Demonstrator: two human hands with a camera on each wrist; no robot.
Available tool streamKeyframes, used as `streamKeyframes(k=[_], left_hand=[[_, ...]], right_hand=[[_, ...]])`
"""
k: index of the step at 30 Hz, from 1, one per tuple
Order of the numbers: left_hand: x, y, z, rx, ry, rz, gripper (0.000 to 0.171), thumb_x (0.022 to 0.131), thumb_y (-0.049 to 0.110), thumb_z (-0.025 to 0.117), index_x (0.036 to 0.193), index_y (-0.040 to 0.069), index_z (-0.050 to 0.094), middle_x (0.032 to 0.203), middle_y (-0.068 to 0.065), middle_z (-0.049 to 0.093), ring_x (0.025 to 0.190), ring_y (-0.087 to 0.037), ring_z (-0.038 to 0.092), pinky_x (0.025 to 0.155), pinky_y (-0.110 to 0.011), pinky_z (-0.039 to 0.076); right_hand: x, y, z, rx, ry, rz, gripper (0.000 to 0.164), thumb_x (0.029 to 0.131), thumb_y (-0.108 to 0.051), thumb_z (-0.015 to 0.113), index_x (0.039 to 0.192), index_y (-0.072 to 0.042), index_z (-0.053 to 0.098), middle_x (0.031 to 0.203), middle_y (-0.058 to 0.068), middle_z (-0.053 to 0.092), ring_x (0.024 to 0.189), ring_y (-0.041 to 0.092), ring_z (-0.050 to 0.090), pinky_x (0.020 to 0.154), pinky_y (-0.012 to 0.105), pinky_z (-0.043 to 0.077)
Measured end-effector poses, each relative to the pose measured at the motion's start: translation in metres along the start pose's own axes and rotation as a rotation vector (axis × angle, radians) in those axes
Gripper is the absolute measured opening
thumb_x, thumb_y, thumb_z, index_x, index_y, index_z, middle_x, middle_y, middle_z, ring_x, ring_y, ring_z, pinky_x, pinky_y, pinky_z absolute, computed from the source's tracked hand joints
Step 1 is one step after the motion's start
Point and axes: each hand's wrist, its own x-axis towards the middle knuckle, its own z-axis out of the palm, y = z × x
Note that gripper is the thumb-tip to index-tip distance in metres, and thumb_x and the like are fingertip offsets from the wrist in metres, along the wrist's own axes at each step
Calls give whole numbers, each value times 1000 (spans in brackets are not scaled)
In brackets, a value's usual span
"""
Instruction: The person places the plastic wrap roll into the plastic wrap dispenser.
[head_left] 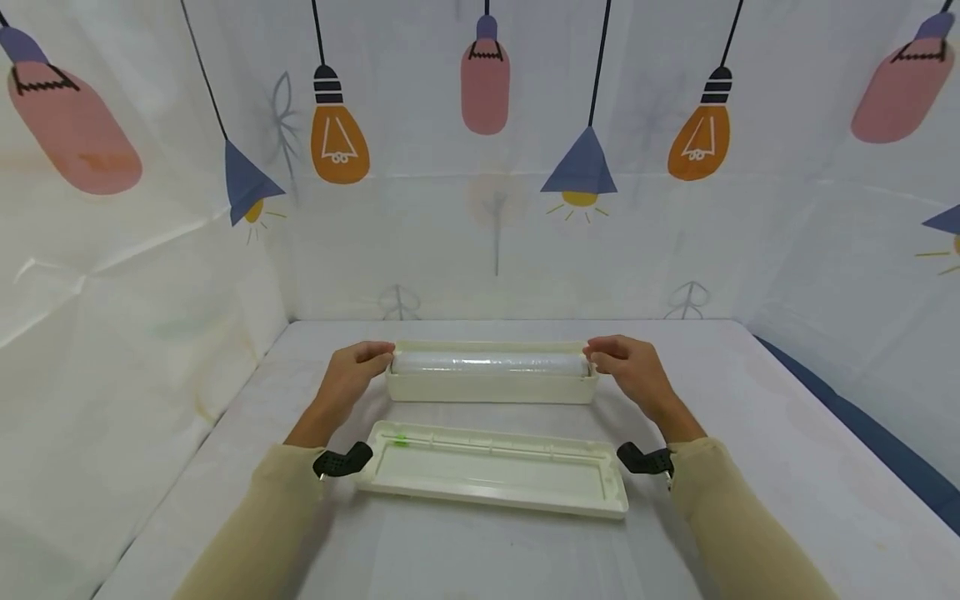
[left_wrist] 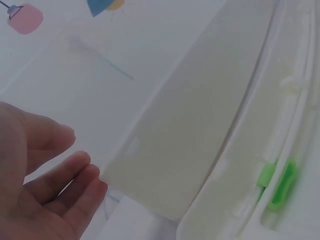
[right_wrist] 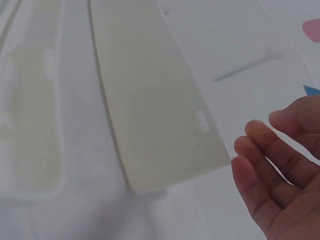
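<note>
A cream, open-topped box (head_left: 491, 389) sits across the table with a shiny roll of clear wrap (head_left: 491, 363) lying in it. My left hand (head_left: 352, 375) is at the box's left end, its fingertips touching the corner. In the left wrist view the left thumb stands apart from the fingers (left_wrist: 82, 200). At the right end is my right hand (head_left: 633, 375), fingertips at the corner. The right wrist view shows its fingers (right_wrist: 255, 190) loosely bent, thumb apart. Nearer to me lies the long cream lid (head_left: 491, 475), inner side up, with a green slider (left_wrist: 284, 185) on its rail.
A white cloth covers the table (head_left: 480, 562). White sheeting (head_left: 420, 242) printed with lamps and bulbs hangs behind and on both sides. A dark blue strip (head_left: 855, 417) shows along the right edge. Each wrist bears a black strap-on device (head_left: 343, 460).
</note>
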Motion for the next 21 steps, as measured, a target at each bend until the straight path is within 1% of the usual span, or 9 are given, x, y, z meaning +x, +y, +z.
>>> streamKeyframes(k=[3, 7, 9, 13, 15, 17, 21], left_hand=[[-7, 1, -2, -2, -5, 1, 38, 103, 23, 60, 132, -1, 61, 132, -18, 62, 124, -30, 53, 108, -49, 39], [-17, 2, -4, 30, 7, -10, 40, 102, 25, 60, 134, 0, 60, 133, -18, 61, 122, -33, 56, 107, -51, 41], [-22, 3, -6, 48, 15, -14, 41, 103, 26, 60, 135, 1, 60, 134, -18, 60, 121, -34, 58, 107, -52, 41], [-31, 2, -8, 76, 37, -8, 39, 103, 26, 60, 133, 1, 62, 133, -17, 61, 119, -35, 59, 106, -51, 42], [-36, 1, -8, 93, 53, -10, 37, 103, 26, 60, 131, 2, 63, 131, -16, 62, 117, -35, 60, 105, -50, 44], [-39, -1, -8, 99, 64, -16, 36, 103, 25, 60, 130, 2, 64, 130, -16, 63, 116, -35, 61, 104, -49, 45], [-41, -7, -7, 90, 69, -28, 34, 102, 23, 59, 129, 2, 65, 129, -15, 64, 114, -35, 62, 103, -48, 46]], right_hand=[[-8, 2, -1, 5, 11, -4, 39, 101, -25, 63, 130, 2, 62, 123, 16, 68, 109, 33, 65, 90, 39, 55], [-18, 6, -2, 5, 21, -4, 43, 101, -28, 63, 130, 3, 62, 122, 16, 68, 107, 34, 66, 85, 27, 56], [-23, 9, -3, 6, 25, 2, 44, 101, -30, 63, 130, 3, 62, 121, 16, 68, 108, 34, 66, 83, 24, 56], [-30, 13, -4, 9, 13, 14, 43, 101, -32, 64, 129, 0, 62, 120, 14, 69, 109, 36, 66, 83, 27, 57], [-33, 15, -4, 16, -2, 10, 42, 101, -31, 64, 129, 1, 62, 120, 14, 70, 110, 37, 65, 84, 30, 57], [-35, 15, -5, 20, -13, 5, 40, 101, -28, 63, 129, 1, 63, 119, 14, 70, 109, 38, 65, 84, 30, 57], [-40, 16, -9, 19, -20, -7, 38, 102, -24, 62, 129, 2, 62, 118, 17, 70, 108, 38, 65, 83, 30, 57]])
